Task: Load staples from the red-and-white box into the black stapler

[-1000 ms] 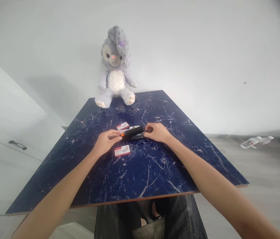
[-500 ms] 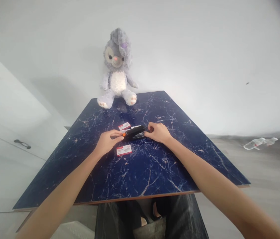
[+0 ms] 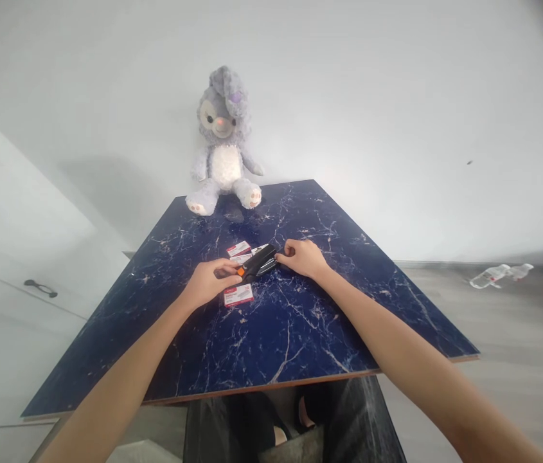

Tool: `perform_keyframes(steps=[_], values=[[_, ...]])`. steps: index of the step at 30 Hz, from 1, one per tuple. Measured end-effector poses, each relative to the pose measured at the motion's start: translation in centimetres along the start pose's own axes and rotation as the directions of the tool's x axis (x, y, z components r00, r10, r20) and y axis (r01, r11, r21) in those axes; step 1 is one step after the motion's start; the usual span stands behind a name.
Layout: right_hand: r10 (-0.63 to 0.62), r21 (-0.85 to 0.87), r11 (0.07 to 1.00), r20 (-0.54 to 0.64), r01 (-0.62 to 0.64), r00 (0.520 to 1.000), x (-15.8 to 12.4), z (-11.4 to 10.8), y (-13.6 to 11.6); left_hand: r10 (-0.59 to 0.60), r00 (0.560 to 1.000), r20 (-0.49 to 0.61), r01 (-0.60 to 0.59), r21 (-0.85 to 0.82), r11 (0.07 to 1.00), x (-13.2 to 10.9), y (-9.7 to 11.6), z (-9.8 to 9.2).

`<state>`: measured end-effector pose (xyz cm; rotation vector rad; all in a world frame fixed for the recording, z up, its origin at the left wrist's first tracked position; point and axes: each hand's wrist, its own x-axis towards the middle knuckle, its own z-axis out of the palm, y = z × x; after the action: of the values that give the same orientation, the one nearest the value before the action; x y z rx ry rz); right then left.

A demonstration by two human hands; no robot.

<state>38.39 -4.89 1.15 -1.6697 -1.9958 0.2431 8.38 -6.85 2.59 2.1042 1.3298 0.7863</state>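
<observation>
A black stapler (image 3: 260,259) with an orange part at its left end lies tilted over the blue marbled table (image 3: 290,334). My left hand (image 3: 208,283) pinches its orange end between thumb and fingers. At the stapler's right end, my right hand (image 3: 302,257) has its thumb and index finger pressed together; what they hold, if anything, is too small to tell. One red and white box (image 3: 239,295) lies just in front of the stapler, another (image 3: 238,248) behind it, with white items partly hidden beside that one.
A grey plush rabbit (image 3: 225,164) sits at the table's back edge against the wall. White cabinets with a dark handle (image 3: 40,288) stand at the left. Clear plastic bottles (image 3: 500,274) lie on the floor at the right.
The stapler has turned, its orange end coming nearer to me along with my left hand. My right hand stays at the other end. The whole view has shifted slightly.
</observation>
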Motion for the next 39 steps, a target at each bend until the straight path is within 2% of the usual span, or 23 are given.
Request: perform_keyframes(steps=[4,7,9,12,14,18,23,27,31,34,39], values=[[0.010,-0.018,1.000,0.022,-0.009,1.000,0.2,0.2,-0.1,0.082,0.985,0.151,-0.088,0.037,0.995,-0.8,2.3,0.6],[-0.005,-0.014,1.000,0.040,0.006,0.999,0.2,0.3,-0.1,0.178,0.940,0.292,-0.191,0.018,0.981,-1.2,3.5,1.5],[-0.010,0.001,1.000,0.045,0.010,0.999,0.1,0.3,0.0,0.226,0.937,0.268,-0.245,0.042,0.969,-1.1,3.4,1.9],[-0.023,0.027,0.999,0.061,0.022,0.998,0.2,0.3,0.2,0.234,0.971,0.042,-0.238,0.188,0.953,-0.2,1.7,1.6],[-0.033,0.024,0.999,0.072,0.031,0.997,0.2,0.3,0.4,0.222,0.974,-0.040,-0.201,0.293,0.935,0.4,0.3,1.0],[-0.055,-0.001,0.998,0.079,0.055,0.995,0.2,0.4,0.5,0.237,0.971,0.046,-0.238,0.345,0.908,0.7,-0.8,-0.1],[-0.086,-0.040,0.995,0.102,0.091,0.991,0.1,0.2,0.4,0.248,0.956,0.156,-0.285,0.300,0.910,-0.2,0.7,0.8],[-0.102,-0.079,0.990,0.142,0.114,0.985,0.0,0.0,0.0,0.270,0.953,0.136,-0.300,0.312,0.902,-0.2,0.8,1.5],[-0.123,-0.099,0.985,0.179,0.142,0.976,0.1,-0.4,-0.3,0.261,0.951,0.166,-0.302,0.315,0.900,-0.1,0.6,1.2],[-0.177,-0.072,0.977,0.240,0.200,0.954,-0.1,-0.7,-0.6,0.249,0.945,0.210,-0.302,0.276,0.912,-0.3,1.3,0.8],[-0.284,-0.030,0.951,0.308,0.308,0.908,-0.8,-1.2,-1.3,0.260,0.911,0.319,-0.317,0.143,0.937,-1.1,3.3,0.9]])
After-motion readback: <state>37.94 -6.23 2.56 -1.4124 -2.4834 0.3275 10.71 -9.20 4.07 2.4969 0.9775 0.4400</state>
